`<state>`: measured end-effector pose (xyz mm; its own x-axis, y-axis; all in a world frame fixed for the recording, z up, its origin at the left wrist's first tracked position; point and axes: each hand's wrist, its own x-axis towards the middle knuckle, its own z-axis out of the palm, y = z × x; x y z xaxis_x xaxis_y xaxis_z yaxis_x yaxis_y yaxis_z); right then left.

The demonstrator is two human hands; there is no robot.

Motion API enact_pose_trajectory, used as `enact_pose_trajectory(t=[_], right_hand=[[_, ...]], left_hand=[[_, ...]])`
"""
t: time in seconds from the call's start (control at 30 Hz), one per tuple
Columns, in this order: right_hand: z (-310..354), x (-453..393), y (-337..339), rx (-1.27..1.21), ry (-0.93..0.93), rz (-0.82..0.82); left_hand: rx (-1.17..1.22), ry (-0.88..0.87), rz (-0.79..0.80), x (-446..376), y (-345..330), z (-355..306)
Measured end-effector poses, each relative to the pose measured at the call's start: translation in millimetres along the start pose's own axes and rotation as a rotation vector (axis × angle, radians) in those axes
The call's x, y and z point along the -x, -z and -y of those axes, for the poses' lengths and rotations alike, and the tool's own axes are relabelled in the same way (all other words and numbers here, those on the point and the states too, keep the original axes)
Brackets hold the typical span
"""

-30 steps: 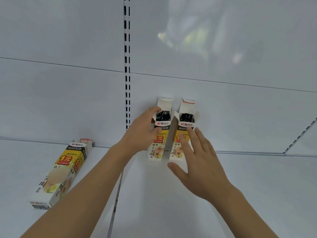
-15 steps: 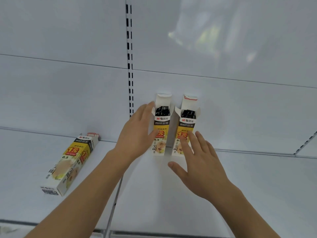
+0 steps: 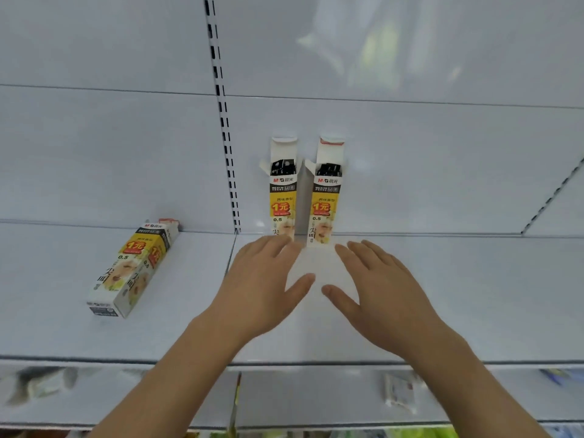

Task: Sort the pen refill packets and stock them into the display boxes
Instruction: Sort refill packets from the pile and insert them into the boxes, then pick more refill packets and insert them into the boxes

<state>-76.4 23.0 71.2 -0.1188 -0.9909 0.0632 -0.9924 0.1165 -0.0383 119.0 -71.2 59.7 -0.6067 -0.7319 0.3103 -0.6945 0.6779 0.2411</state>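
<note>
- the left hand (image 3: 265, 279) and right hand (image 3: 382, 286) are spread flat, palms down, holding nothing; whether they touch the white metal shelf (image 3: 474, 295) is hard to tell.
- two tall yellow-and-white cardboard display boxes (image 3: 282, 197) (image 3: 325, 200) stand upright just beyond the fingertips against the back panel, top flaps open, dark refills inside; left fingertips hide one box's foot.
- a third matching closed box (image 3: 132, 267) lies flat, well left of the left hand.
- open shelf lies right of the right hand; items on the lower shelf are blurred.

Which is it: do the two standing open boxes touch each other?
Apart. The head view shows a strip of white back panel between the left open box and the right open box.
</note>
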Motion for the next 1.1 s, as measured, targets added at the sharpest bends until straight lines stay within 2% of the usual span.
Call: enact_pose_trajectory(t=[0.2, 0.5, 0.73, 0.93, 1.1], right_hand=[[-24, 70, 5, 0.026, -0.128, -0.022], [-107, 183, 14, 0.035, -0.354, -0.100], [-210, 259, 15, 0.012, -0.480, -0.115], [-327, 318, 27, 0.054, -0.535, -0.104], [-405, 343, 33, 0.084, -0.564, -0.089]], left_hand=[[0.111, -0.120, 0.048, 15, -15, -45], [0.169, -0.347, 0.086, 6, -42, -170], [0.184, -0.481, 0.127, -15, -80, -301], [0.201, -0.522, 0.130, -45, -124, -423], [0.209, -0.524, 0.157, -72, -155, -497]])
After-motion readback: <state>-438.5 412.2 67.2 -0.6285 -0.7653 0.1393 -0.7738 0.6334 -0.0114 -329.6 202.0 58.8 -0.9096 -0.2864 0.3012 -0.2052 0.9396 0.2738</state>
